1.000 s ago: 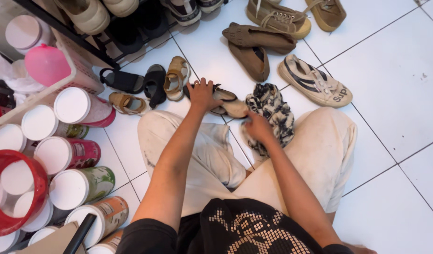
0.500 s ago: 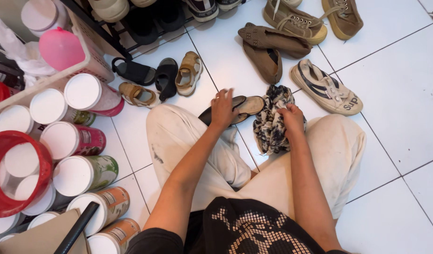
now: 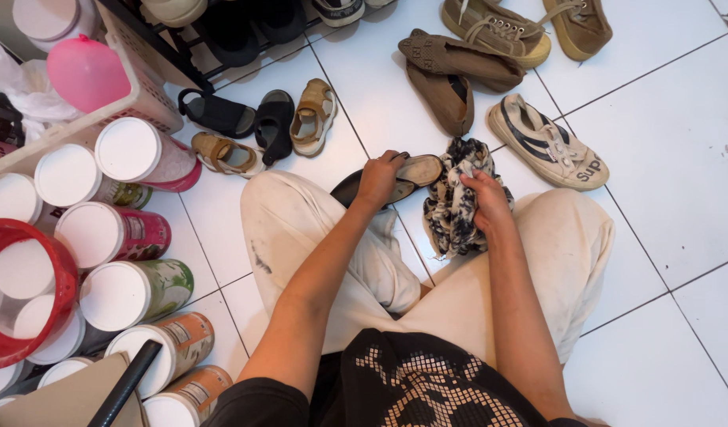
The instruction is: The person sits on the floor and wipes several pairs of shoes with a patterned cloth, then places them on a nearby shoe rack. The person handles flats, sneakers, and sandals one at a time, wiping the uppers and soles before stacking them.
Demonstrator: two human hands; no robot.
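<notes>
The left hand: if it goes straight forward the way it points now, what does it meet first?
The left hand already grips a dark flat shoe. Straight beyond lies bare white tile, then probably the shoe rack; depth is unclear.

The floor [image 3: 656, 261] is glossy white tile with thin dark grout. The rag [image 3: 459, 202] at centre is soft patterned cloth, crumpled. The sandal [image 3: 396, 180] beside it looks like smooth, matt leather or rubber. The sneaker [image 3: 547, 144] at upper right is worn canvas. The trousers [image 3: 316, 229] are matt, stained cloth. The cans [image 3: 135, 289] at left have matt white plastic lids and glossy printed sides. The basket [image 3: 147, 99] at upper left is plastic lattice.
</notes>
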